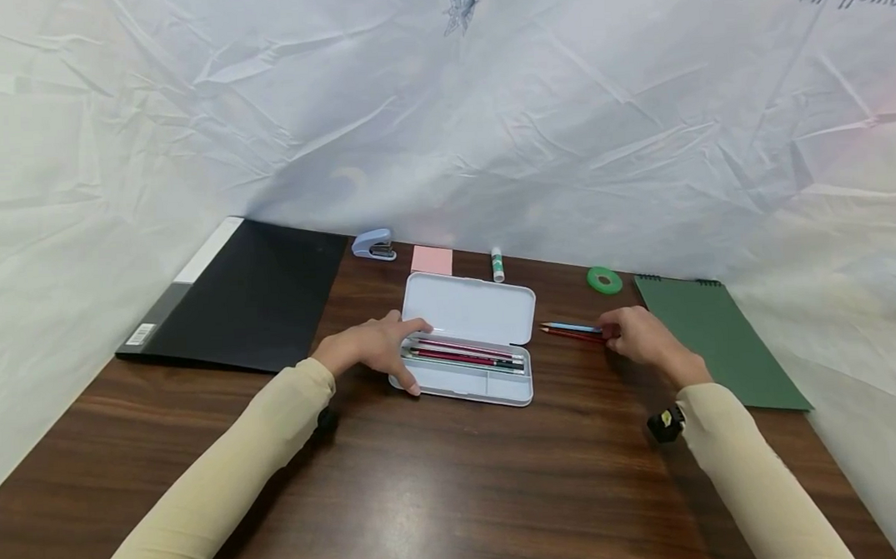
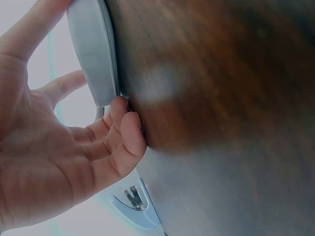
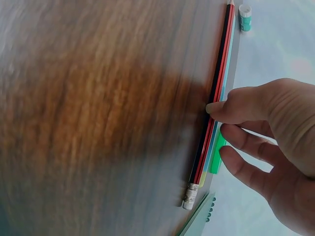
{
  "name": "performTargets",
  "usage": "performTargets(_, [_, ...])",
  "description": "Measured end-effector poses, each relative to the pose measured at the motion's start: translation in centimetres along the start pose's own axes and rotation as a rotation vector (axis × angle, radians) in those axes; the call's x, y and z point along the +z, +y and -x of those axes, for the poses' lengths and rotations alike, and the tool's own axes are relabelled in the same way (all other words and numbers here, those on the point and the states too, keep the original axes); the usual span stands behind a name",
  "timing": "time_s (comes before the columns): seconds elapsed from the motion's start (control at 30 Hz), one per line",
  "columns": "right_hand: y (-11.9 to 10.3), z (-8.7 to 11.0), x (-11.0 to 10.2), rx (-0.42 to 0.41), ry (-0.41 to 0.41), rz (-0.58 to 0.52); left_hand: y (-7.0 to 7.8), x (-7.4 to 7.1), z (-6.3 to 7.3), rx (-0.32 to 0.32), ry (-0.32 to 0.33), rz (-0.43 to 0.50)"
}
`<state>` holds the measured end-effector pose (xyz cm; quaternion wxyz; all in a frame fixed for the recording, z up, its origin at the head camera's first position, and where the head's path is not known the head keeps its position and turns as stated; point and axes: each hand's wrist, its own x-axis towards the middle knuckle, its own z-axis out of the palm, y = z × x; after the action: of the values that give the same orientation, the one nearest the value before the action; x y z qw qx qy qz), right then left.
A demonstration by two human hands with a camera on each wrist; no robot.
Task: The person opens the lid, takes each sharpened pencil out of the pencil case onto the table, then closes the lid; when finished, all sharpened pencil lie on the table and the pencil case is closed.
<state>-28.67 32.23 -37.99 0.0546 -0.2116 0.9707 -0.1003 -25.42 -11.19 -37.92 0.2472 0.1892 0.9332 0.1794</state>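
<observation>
A white pencil case lies with its lid up on the table, several pencils in its rear compartment. My left hand grips the left end of the case, thumb at the front edge and a finger near the hinge. In the left wrist view, its other fingers curl beside the case end. To the right of the case, my right hand pinches a red-and-black pencil near its eraser half. A light blue pencil lies right beside that one, behind it.
Behind the case are a blue stapler, pink sticky notes and a glue stick. Green tape sits near a green spiral notebook at right. A black folder lies at left. White sheeting surrounds the table.
</observation>
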Motion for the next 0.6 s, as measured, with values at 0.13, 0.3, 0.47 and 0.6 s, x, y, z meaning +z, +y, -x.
performTargets(0.13, [0.39,-0.07,0.04,-0.003,0.008,0.011,0.01,-0.03,-0.02,0.005,0.003,0.001])
performTargets(0.3, [0.74,-0.21,0.03,-0.006,0.018,0.017,0.06,-0.1,0.07,0.013,0.003,0.001])
performTargets(0.47, [0.82,-0.36,0.01,0.008,0.019,0.014,0.14,-0.12,0.23,0.004,0.001,0.008])
performTargets(0.6, [0.9,-0.4,0.06,0.022,0.02,0.006,0.17,-0.13,0.19,0.002,-0.001,0.003])
